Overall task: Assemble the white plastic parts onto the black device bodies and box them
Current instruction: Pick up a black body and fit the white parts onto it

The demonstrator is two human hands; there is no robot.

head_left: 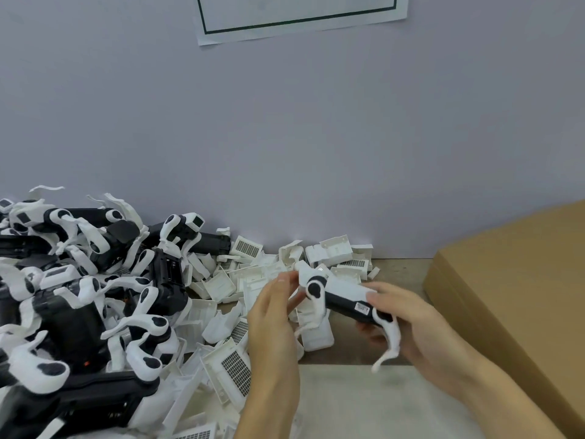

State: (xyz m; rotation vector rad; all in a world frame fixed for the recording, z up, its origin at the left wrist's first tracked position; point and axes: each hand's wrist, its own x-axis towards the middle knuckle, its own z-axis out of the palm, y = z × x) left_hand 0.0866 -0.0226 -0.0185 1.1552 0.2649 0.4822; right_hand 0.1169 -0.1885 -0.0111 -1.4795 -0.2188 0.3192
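Cardboard box (519,280) right of frame, closed side showing. Heap of black device bodies (72,296) lower left; loose white plastic parts (240,280) centre on bench (348,403). Held device (345,297) mid-frame: right hand (421,327) curled round its body, left hand (272,308) pinching white end. Step judged: seating white part. Next: press home, then box.
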